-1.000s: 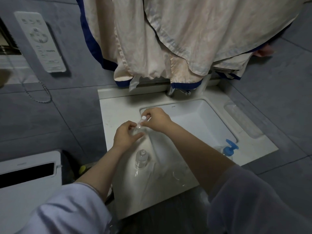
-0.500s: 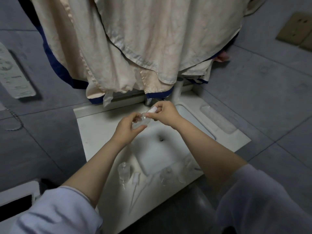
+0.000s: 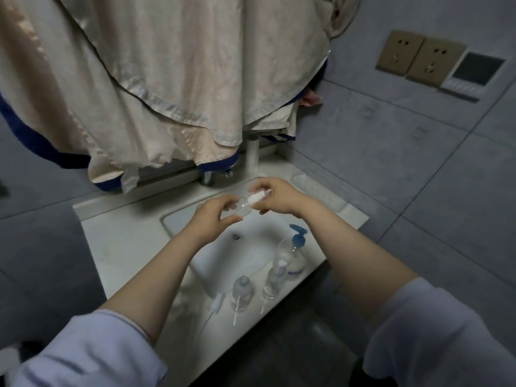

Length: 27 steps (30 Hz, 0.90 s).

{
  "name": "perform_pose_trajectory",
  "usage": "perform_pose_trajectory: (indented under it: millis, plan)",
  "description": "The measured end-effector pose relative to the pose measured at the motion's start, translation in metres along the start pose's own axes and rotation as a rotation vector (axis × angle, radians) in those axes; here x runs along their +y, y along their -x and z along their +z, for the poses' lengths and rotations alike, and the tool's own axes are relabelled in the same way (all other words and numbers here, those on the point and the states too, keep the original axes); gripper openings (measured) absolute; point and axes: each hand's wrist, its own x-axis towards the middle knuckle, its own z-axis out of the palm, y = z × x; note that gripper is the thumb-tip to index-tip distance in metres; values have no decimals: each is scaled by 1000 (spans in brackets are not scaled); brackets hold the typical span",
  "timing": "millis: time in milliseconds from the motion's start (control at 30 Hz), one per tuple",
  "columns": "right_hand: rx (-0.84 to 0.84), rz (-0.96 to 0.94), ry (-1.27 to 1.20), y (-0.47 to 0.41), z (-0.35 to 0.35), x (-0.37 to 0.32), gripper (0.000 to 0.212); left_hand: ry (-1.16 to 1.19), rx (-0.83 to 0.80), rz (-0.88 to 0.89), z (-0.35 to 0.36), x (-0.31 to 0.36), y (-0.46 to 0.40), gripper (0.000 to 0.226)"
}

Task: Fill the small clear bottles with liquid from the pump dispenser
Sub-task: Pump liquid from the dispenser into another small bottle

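Left hand grips a small clear plastic bottle, neck pointing toward two o'clock, where right hand pinches its white cap.

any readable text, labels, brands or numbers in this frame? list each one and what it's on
Nothing can be read for certain.
Pump dispenser: a blue printed label low on its front, too small and blurred to read.
Wall panel beside the two sockets: a row of marks under its dark screen, too blurred to read.
Small clear bottle held by the left hand and right hand: no print visible.
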Motion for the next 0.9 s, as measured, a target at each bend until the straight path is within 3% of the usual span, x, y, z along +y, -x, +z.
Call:
perform_pose_trajectory:
  millis: [67, 433, 567, 900]
  plan:
    - [-21, 55, -63, 6, -6, 4, 39, 2, -13, 6, 4, 5, -2, 43]
    - [21, 129, -70, 24, -21, 19, 17, -15, -53, 44, 21, 27, -4, 43]
    - [6, 169, -71, 31, -21, 17, 32, 31, -60, 15, 24, 30, -1, 44]
    - [24, 78, -35, 41, -28, 14, 14, 146, -148, 1, 22, 34, -2, 40]
